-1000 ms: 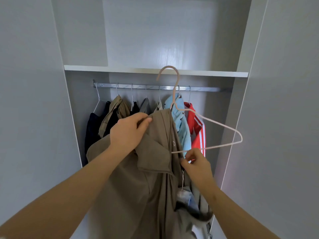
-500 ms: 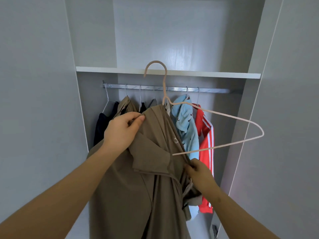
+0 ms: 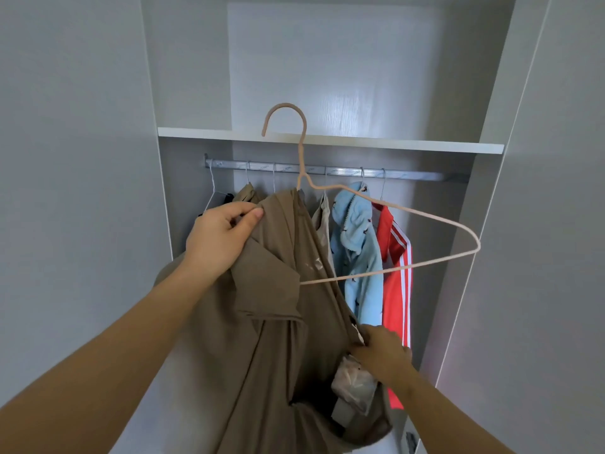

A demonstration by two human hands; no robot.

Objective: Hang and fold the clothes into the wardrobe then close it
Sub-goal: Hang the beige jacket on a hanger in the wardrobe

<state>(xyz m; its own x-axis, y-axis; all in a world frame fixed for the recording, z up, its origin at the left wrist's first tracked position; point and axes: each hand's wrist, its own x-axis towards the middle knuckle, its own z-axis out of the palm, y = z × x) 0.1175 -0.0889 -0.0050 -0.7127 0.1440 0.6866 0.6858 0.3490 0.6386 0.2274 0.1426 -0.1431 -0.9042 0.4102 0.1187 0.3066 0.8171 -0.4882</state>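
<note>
Left hand (image 3: 221,239) raised, fingers pinching the brown coat (image 3: 271,322) at its shoulder; right hand (image 3: 381,353) lower, fingers gripping its front edge; hanger (image 3: 393,211) half inside.

A light blue fleece (image 3: 355,244) and a red jacket (image 3: 391,306) with white stripes hang side by side on a metal rail (image 3: 419,176). A white shelf (image 3: 393,145) lies just above the rail.

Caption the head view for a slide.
Left hand holds a coat half on a hanger; right hand pinches its edge.
</note>
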